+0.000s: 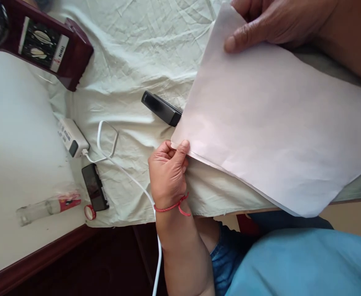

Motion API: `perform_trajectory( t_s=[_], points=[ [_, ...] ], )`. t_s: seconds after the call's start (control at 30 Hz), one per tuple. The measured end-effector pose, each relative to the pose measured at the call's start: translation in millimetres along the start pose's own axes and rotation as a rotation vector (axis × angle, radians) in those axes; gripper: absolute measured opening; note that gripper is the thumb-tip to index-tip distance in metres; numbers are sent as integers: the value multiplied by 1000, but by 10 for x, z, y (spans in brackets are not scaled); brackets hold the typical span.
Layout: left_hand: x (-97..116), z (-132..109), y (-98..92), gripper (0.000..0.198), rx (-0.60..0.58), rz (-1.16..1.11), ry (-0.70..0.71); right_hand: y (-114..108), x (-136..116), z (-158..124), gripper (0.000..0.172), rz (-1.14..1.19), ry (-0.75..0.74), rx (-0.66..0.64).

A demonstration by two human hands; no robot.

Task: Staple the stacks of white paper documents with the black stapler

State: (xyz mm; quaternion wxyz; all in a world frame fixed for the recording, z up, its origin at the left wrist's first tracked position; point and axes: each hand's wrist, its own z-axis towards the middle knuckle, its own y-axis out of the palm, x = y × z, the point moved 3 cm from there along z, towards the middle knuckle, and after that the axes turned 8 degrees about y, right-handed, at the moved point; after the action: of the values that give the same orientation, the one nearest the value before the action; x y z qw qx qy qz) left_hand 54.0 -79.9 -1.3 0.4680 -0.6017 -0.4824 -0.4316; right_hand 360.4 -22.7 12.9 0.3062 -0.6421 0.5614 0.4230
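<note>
A few white paper sheets lie slanted across the view, their edges nearly lined up. My left hand, with a red string round the wrist, pinches their lower left corner between thumb and fingers. At the upper corner, my right hand grips the sheets with its thumb on top; its other fingers are partly hidden behind the paper. Just left of the paper's edge lies a black stapler, its near end touching or partly covered by the sheets.
A wrinkled pale cloth covers the table. Toward the left are a maroon fan base, a white power strip with a white cable, a dark phone, a red bottle cap and a clear glass bottle.
</note>
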Motion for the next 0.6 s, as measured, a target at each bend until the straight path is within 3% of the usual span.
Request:
perform_trajectory(
  t_s=[0.1, 0.17, 0.33, 0.43, 0.5, 0.6],
  points=[
    [16, -10, 15, 59, 3, 8, 11, -79, -4, 47, 30, -192, -36, 13],
    [26, -14, 15, 51, -13, 3, -17, -125, 5, 80, 30, -246, -28, -6],
    [33, -6, -18, 41, 13, 0, 12, -155, 27, 114, 15, -284, -54, -57],
    [24, -3, -27, 48, 45, 24, 28, -151, 7, 96, 7, -278, -103, 27],
    [21, -4, -28, 50, 53, 22, 20, -148, -12, 86, 12, -253, -121, 54],
    [13, -3, -22, 37, 21, 5, 36, -158, -17, 102, 20, -273, -99, 14]
  ],
)
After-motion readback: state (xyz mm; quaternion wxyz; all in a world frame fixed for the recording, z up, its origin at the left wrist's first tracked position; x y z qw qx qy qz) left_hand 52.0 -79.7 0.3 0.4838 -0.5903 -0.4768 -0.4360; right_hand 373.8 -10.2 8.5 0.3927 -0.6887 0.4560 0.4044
